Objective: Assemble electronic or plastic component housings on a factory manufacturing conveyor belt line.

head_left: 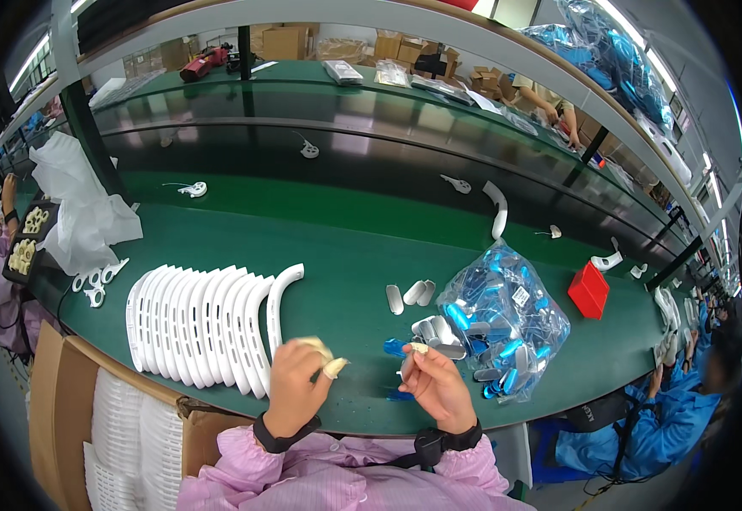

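My left hand (pixel 296 387) is raised over the near edge of the green table, its fingers loosely bent and cream finger cots on the tips. Thumb and forefinger stand apart, and I see nothing between them. My right hand (pixel 437 387) pinches a small grey piece, mostly hidden by the fingers. Blue film (pixel 395 347) shows just left of those fingertips. Beyond my right hand lie loose silver-grey oval plates (pixel 439 332). Beside them is a clear plastic bag (pixel 520 294) of plates with blue film. White curved strips (pixel 205 328) stand in a row left of my left hand.
An open carton (pixel 56 417) of white parts stands at the lower left. A red bin (pixel 589 290) sits at the right. Small white parts with wires (pixel 192 189) lie along the dark belt (pixel 371 157). People work at both sides and across the table.
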`<state>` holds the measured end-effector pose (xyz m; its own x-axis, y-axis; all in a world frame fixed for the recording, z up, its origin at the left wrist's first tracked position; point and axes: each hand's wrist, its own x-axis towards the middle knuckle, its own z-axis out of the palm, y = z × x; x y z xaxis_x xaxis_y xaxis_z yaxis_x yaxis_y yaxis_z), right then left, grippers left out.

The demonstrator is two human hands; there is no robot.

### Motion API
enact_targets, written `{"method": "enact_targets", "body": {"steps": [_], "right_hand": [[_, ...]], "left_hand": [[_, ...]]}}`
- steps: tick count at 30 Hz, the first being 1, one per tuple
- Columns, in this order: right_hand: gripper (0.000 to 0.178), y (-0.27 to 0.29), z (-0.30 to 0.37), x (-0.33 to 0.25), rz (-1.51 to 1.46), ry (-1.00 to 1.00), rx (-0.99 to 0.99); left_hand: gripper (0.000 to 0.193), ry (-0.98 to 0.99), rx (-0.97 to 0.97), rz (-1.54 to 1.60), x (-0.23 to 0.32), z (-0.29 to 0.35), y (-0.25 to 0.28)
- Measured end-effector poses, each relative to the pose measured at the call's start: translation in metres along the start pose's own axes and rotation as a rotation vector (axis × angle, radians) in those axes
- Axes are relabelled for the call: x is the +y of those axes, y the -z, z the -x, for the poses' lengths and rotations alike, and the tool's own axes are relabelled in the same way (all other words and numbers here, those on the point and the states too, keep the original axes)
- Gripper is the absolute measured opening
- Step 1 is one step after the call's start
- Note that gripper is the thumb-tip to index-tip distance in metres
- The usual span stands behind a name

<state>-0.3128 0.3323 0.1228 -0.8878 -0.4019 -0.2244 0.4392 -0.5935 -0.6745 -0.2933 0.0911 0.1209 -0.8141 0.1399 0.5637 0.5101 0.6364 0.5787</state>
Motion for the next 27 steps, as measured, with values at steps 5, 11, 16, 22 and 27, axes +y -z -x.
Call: {"method": "enact_targets", "body": {"steps": [5, 11, 16, 22, 27], "right_hand": [[0.028, -0.011, 0.004, -0.007, 0.149, 0.057, 0.055], [0.039, -0.019, 0.003, -0.010, 0.278, 0.205, 0.109], [0.039, -0.036, 0.002, -0.013, 0.437, 0.274, 0.077], [0.036, -0.052, 0.004, -0.009, 0.542, 0.326, 0.004], [0.033, -0.057, 0.001, -0.004, 0.540, 0.300, -0.005]], "left_hand": [[0.076, 0.337, 0.003, -0.376, 0.003, 0.000, 0.003], [0.079, 0.472, -0.109, -0.331, 0.002, -0.002, 0.002], [0.072, 0.395, -0.058, -0.236, -0.007, 0.003, 0.000], [0.098, 0.675, -0.057, 1.071, 0.023, 0.004, 0.015], [0.101, 0.610, -0.118, 1.234, 0.040, 0.006, 0.015]]}}
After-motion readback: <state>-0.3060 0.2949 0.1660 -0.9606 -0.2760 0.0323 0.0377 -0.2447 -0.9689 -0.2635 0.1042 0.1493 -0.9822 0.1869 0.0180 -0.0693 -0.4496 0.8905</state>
